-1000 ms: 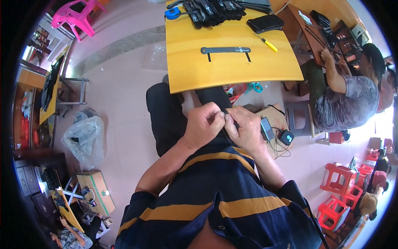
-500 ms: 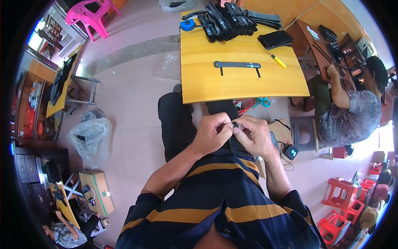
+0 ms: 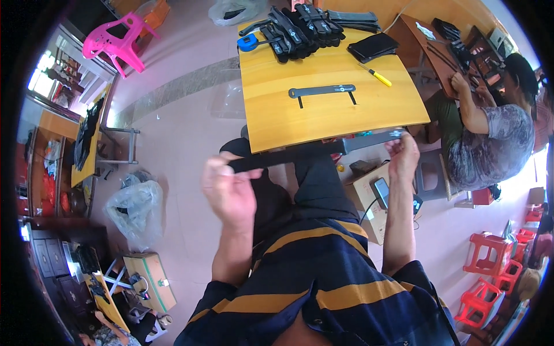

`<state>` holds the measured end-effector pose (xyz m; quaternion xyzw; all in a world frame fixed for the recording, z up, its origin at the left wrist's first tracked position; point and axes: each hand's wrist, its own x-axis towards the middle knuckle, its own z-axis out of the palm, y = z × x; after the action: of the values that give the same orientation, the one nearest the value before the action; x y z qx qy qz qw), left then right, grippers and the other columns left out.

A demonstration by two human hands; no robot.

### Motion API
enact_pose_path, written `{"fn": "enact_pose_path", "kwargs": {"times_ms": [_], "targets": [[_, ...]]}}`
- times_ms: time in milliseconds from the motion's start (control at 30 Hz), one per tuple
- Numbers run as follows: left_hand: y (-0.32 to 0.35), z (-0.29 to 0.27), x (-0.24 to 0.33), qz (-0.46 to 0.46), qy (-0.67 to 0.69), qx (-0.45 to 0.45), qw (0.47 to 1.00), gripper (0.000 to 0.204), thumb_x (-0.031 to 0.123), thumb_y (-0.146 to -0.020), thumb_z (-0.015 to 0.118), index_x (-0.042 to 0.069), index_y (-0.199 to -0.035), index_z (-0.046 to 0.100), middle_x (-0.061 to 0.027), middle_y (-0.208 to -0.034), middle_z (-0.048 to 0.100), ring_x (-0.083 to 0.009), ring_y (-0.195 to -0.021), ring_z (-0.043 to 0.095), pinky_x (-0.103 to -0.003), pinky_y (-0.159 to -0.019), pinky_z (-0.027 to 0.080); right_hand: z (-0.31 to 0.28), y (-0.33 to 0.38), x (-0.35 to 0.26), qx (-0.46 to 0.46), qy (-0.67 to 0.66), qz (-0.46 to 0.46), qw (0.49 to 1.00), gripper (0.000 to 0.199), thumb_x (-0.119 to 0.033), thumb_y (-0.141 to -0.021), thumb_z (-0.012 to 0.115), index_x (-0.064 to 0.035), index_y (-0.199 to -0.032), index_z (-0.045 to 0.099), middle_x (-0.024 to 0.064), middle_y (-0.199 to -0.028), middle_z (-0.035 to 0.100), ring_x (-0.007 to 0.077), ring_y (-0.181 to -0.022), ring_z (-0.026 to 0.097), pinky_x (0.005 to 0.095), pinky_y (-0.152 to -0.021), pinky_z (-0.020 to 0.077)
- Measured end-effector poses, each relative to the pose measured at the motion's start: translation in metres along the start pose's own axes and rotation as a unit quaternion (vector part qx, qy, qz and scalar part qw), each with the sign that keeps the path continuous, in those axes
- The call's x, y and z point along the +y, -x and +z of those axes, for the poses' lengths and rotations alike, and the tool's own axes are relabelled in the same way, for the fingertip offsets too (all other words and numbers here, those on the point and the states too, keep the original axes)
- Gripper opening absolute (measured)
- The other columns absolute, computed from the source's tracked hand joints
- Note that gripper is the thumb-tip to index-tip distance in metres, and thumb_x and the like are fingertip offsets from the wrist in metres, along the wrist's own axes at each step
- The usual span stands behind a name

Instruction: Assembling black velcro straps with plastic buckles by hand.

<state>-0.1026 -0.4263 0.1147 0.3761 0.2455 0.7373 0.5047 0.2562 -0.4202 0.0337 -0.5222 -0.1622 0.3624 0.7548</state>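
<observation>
A long black strap is stretched across in front of me, just off the near edge of the yellow table. My left hand pinches its left end, slightly smeared by motion. At the other end my right hand grips the strap near a small pale mark. Beyond it, a dark grey strip with a rounded left end lies on the tabletop, two short black tabs sticking out below it.
On the table are a yellow-handled screwdriver, stacked black pieces, bundled black straps and a blue tape measure. A cardboard box with a phone stands right of my legs. Another person sits at the right.
My hands were together at my lap, pinching a small part of something black. They have moved apart, and the black strap now spans between them. The view has shifted slightly.
</observation>
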Motion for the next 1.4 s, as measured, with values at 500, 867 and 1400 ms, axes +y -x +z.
{"fn": "enact_pose_path", "kwargs": {"times_ms": [500,867,1400], "targets": [[-0.166,-0.021,-0.038,0.006,-0.212,0.031,0.977,0.01,0.012,-0.097,0.058,0.005,-0.09,0.062,-0.0056,-0.083,0.066,-0.0182,-0.077,0.071,-0.029,-0.067,0.057,-0.094,0.004,0.036,-0.008,-0.012,0.154,0.988,0.026,-0.031,-0.098,0.057,-0.0065,-0.1,0.065,0.0002,-0.079,0.062,0.0101,-0.069,0.061,0.0257,-0.064,0.0537],[-0.215,0.012,-0.137,-0.092,-0.222,0.032,0.97,0.016,0.014,-0.096,0.055,0.006,-0.083,0.058,-0.0067,-0.086,0.068,-0.0175,-0.079,0.071,-0.026,-0.062,0.053,-0.055,0.031,0.039,-0.048,0.031,0.182,0.982,0.025,-0.026,-0.102,0.047,-0.0076,-0.095,0.064,-0.002,-0.073,0.061,0.0077,-0.062,0.059,0.0225,-0.061,0.0527],[-0.231,-0.116,-0.19,-0.072,-0.513,0.072,0.853,0.025,0.01,-0.082,0.063,0.006,-0.059,0.054,0.0014,-0.057,0.053,-0.0085,-0.056,0.046,-0.029,-0.054,0.038,-0.019,0.04,0.044,-0.097,0.048,0.168,0.98,0.024,-0.024,-0.103,0.051,-0.0061,-0.099,0.066,-0.0007,-0.074,0.063,0.0071,-0.062,0.059,0.0212,-0.06,0.0509]]}}
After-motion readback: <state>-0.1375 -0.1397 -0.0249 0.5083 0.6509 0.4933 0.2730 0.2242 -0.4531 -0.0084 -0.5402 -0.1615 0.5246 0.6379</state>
